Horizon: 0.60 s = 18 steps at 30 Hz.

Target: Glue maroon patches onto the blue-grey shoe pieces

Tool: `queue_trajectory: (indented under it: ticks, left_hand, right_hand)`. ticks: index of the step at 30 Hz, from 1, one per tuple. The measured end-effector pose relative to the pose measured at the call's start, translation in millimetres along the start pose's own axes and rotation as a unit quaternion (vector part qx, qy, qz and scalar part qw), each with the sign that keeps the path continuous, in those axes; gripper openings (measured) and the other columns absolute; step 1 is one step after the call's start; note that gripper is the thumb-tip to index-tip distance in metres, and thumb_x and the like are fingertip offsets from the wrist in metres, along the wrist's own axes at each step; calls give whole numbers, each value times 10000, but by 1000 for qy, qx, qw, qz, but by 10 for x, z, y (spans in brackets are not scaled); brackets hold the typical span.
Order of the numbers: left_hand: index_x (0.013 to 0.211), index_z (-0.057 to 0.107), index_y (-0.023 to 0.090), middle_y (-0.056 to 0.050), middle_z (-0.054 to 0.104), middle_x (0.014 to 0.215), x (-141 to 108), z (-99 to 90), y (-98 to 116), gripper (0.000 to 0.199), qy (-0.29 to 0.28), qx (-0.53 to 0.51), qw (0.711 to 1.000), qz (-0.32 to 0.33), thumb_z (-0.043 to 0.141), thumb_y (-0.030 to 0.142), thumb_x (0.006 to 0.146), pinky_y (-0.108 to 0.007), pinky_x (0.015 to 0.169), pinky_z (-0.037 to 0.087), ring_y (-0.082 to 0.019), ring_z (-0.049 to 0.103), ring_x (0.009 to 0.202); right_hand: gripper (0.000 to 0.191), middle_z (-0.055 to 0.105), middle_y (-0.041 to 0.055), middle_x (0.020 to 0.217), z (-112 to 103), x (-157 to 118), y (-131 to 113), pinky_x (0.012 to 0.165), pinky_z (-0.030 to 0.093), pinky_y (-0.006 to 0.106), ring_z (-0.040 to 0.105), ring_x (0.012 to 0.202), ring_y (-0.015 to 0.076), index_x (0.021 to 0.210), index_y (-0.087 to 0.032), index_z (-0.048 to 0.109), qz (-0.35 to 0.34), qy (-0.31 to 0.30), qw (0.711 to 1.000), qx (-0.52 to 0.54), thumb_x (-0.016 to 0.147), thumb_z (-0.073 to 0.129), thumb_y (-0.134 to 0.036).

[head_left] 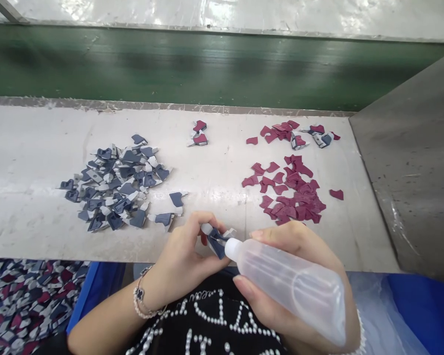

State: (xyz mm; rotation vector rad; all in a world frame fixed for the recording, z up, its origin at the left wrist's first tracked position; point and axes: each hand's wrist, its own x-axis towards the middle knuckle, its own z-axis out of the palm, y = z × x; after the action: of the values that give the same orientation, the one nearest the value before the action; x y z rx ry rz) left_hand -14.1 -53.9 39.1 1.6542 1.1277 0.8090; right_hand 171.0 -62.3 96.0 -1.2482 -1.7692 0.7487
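Observation:
My left hand [185,256] pinches a blue and grey piece [215,242] above the table's front edge. A translucent squeeze bottle [292,286] with a white cap is gripped in my right hand [299,261]; its tip meets the recess of that piece. On the table to the left lies a heap of blue and grey pieces [122,185], two of them lying apart near my left hand. Beyond my right hand is a pile of flat maroon pieces [299,195]. Two assembled pieces with maroon tops [200,139] rest at the back middle.
More maroon pieces [281,131] and several assembled ones [322,137] lie at the back right. A blue bin [92,291] at lower left holds many mixed pieces. A metal panel [414,167] bounds the right side, and a green strip [170,69] runs behind the table [214,182].

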Motion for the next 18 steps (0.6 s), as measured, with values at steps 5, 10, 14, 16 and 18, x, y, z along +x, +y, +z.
queue_trajectory:
  ticks: [5,10,14,16,18]
  left_hand:
    - [1070,448,279,10,648,947,-9,-8,-6,407,-8,-10,1000,4,756,283,805,-276,675,507,-149,640,793]
    - [1069,446,283,6,635,950,-21,-17,-6,395,-11,1,1000,-3,746,292,813,-285,681,504,-157,631,809]
    - [1088,429,289,-2,620,976,-27,-16,-1,397,-20,7,1000,-3,723,276,822,-293,681,507,-168,623,835]
    - [1106,416,288,-10,609,991,-28,-7,5,394,-24,7,1000,-1,695,247,831,-304,696,510,-176,619,858]
    - [1112,410,285,-14,598,998,-26,4,13,387,-24,0,1000,2,673,222,836,-308,702,509,-176,613,865]
  right_hand:
    - [284,551,-63,671,-4,27,1,441,452,193,580,480,95,902,-273,461,2,-7,1000,-22,734,688,-297]
    - [337,550,-56,675,-3,19,20,446,470,198,587,494,106,936,-267,461,-8,-14,1000,-5,725,722,-292]
    - [346,557,-71,679,-13,-5,7,460,474,184,579,515,95,907,-268,440,21,-40,999,2,740,742,-291]
    - [306,545,-74,676,-10,-9,-9,467,465,175,572,519,84,857,-262,423,24,-34,999,-3,775,718,-273]
    - [283,542,-74,673,-1,-5,-22,478,465,168,571,522,78,849,-257,421,19,-21,1000,-7,790,698,-265]
